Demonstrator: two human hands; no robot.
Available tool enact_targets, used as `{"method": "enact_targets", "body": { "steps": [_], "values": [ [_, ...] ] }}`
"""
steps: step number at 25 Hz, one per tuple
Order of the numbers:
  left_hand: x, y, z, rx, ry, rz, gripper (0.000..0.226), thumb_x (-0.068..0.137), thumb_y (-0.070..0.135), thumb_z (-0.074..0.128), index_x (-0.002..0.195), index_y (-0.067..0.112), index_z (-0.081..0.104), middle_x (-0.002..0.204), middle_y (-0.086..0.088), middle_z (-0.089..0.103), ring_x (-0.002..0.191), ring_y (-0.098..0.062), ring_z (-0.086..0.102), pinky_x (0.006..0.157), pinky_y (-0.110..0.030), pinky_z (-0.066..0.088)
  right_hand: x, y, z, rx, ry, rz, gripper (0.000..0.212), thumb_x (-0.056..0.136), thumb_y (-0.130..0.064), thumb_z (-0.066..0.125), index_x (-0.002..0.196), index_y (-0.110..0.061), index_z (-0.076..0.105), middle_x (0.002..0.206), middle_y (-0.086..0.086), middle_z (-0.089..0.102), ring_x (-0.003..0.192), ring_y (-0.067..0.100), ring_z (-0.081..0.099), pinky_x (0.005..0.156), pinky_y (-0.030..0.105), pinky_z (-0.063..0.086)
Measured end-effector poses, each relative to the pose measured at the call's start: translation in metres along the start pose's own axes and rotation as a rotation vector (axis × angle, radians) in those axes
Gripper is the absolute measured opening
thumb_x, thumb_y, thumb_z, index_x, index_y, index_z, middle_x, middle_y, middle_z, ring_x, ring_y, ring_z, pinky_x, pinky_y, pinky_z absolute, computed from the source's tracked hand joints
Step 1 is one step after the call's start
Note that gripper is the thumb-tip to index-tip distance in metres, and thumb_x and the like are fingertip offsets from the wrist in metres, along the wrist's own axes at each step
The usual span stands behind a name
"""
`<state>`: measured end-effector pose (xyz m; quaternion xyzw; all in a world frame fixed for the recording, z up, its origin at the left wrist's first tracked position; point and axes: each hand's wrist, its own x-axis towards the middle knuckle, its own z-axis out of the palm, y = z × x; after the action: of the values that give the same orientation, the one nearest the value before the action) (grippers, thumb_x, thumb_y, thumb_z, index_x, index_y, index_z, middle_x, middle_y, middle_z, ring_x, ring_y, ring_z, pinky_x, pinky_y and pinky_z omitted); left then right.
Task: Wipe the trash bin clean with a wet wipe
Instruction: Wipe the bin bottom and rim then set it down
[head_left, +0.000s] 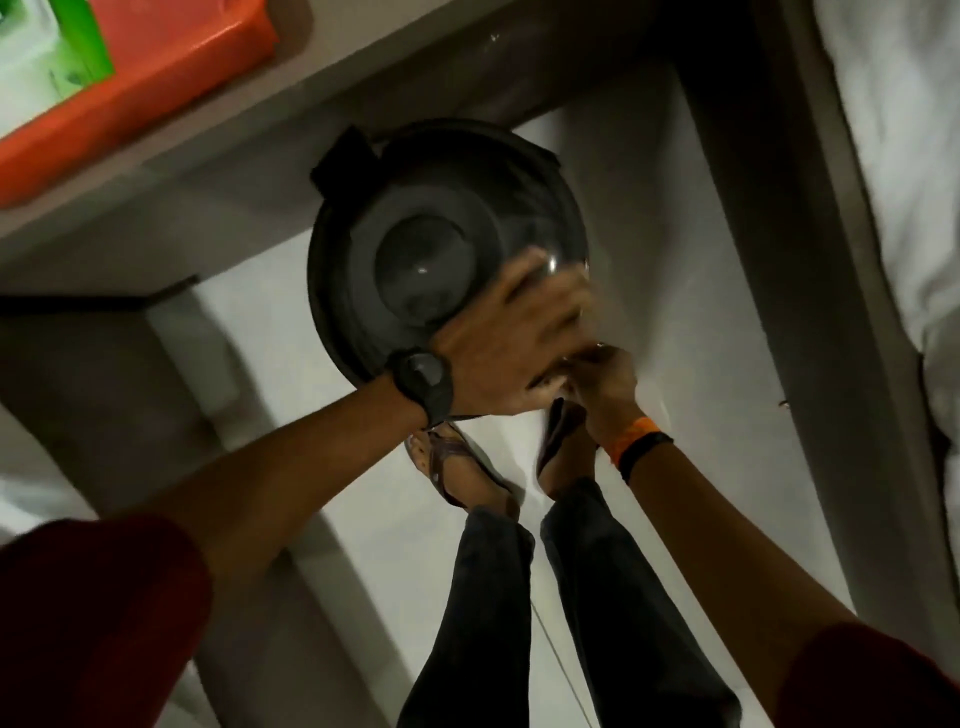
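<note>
A round dark trash bin (415, 244) with a domed lid stands on the white floor, seen from straight above and partly under a desk edge. My left hand (514, 343), with a black watch on its wrist, lies blurred over the bin's near right rim, fingers on top and thumb below. My right hand (605, 379), with an orange wristband, sits with curled fingers just beside that rim. My left hand partly hides it. No wet wipe shows in either hand.
A grey desk top (311, 119) runs across the upper left, carrying an orange pack (156, 88) and a green-and-white pack (57, 57). A bed with a white sheet (904, 156) lines the right side. My sandalled feet (457, 467) stand just before the bin.
</note>
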<state>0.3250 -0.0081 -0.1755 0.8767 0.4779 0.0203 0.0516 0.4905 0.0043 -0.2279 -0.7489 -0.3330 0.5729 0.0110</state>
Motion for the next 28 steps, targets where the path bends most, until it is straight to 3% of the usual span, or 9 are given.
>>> {"method": "enact_targets", "body": {
  "steps": [2,3,6,9,14,18,21,25,28],
  "values": [
    [-0.020,0.006,0.011,-0.063,0.014,-0.483,0.083,0.082,0.073,0.048,0.148,0.023,0.042,0.157,-0.017,0.037,0.148,-0.040,0.029,0.116,-0.071,0.014,-0.003,0.006,-0.008,-0.106,0.011,-0.010,0.023,0.087,-0.002,0.074,0.074,-0.019,0.065,0.084,0.006,0.072,0.098,0.036,0.073,0.097,0.050,0.060],
    [-0.026,0.011,0.017,-0.033,-0.041,-0.592,0.093,0.081,0.083,0.040,0.154,0.026,0.031,0.162,-0.018,0.027,0.151,-0.041,0.022,0.114,-0.076,0.009,-0.006,0.011,-0.010,-0.145,-0.003,-0.012,0.013,0.086,-0.001,0.075,0.082,-0.012,0.069,0.088,0.010,0.074,0.100,0.035,0.072,0.098,0.051,0.059],
    [-0.031,0.013,0.028,-0.031,-0.139,-0.587,0.099,0.078,0.091,0.026,0.157,0.032,0.017,0.166,-0.016,0.017,0.153,-0.040,0.015,0.108,-0.081,0.008,-0.018,0.020,-0.017,-0.120,-0.073,-0.027,0.028,0.085,0.001,0.076,0.112,0.006,0.069,0.113,0.025,0.074,0.111,0.043,0.070,0.102,0.056,0.056],
    [-0.032,0.013,0.029,-0.057,-0.120,-0.585,0.098,0.078,0.090,0.027,0.157,0.032,0.017,0.166,-0.016,0.015,0.153,-0.040,0.013,0.107,-0.082,0.008,-0.025,0.019,-0.020,-0.343,-0.044,-0.137,0.028,0.088,-0.003,0.076,0.114,0.004,0.071,0.114,0.026,0.075,0.109,0.042,0.071,0.103,0.053,0.056],
    [-0.040,0.005,-0.015,-0.265,-0.052,-0.679,0.085,0.091,0.072,0.036,0.158,0.021,0.020,0.167,-0.011,0.016,0.155,-0.029,0.010,0.115,-0.074,0.011,-0.044,0.022,-0.048,-0.613,0.026,-0.246,0.031,0.092,0.000,0.068,0.123,-0.003,0.073,0.113,0.020,0.078,0.091,0.035,0.076,0.087,0.023,0.061],
    [-0.073,-0.027,-0.091,-0.404,0.288,-0.778,0.068,0.099,0.052,0.042,0.151,0.009,0.036,0.161,-0.012,0.033,0.153,-0.030,0.020,0.125,-0.056,0.015,-0.079,0.015,-0.078,-0.684,0.012,-0.300,0.013,0.089,-0.001,0.071,0.088,-0.014,0.075,0.089,0.013,0.080,0.078,0.020,0.076,0.088,0.036,0.061],
    [-0.090,-0.061,-0.151,-0.402,0.410,-0.829,0.065,0.102,0.048,0.037,0.151,0.005,0.036,0.160,-0.015,0.034,0.152,-0.033,0.022,0.125,-0.054,0.017,-0.116,-0.007,-0.088,-0.640,-0.045,-0.419,0.032,0.084,0.001,0.077,0.075,-0.029,0.070,0.080,-0.012,0.072,0.067,0.000,0.072,0.067,0.015,0.056],
    [-0.100,-0.104,-0.201,-0.339,0.498,-0.959,0.063,0.104,0.044,0.034,0.151,0.003,0.034,0.159,-0.018,0.033,0.151,-0.035,0.023,0.125,-0.051,0.018,-0.129,-0.047,-0.051,-0.599,-0.085,-0.591,0.007,0.090,-0.015,0.076,0.095,-0.019,0.075,0.090,-0.001,0.073,0.078,0.014,0.070,0.074,0.031,0.059],
    [-0.100,-0.121,-0.206,-0.274,0.446,-1.008,0.063,0.104,0.046,0.033,0.150,0.004,0.036,0.159,-0.016,0.033,0.151,-0.032,0.025,0.124,-0.049,0.020,-0.098,-0.079,0.005,-0.590,-0.177,-0.532,0.014,0.096,-0.015,0.066,0.102,-0.006,0.077,0.097,0.014,0.078,0.089,0.030,0.077,0.082,0.046,0.064]
  ]
}}
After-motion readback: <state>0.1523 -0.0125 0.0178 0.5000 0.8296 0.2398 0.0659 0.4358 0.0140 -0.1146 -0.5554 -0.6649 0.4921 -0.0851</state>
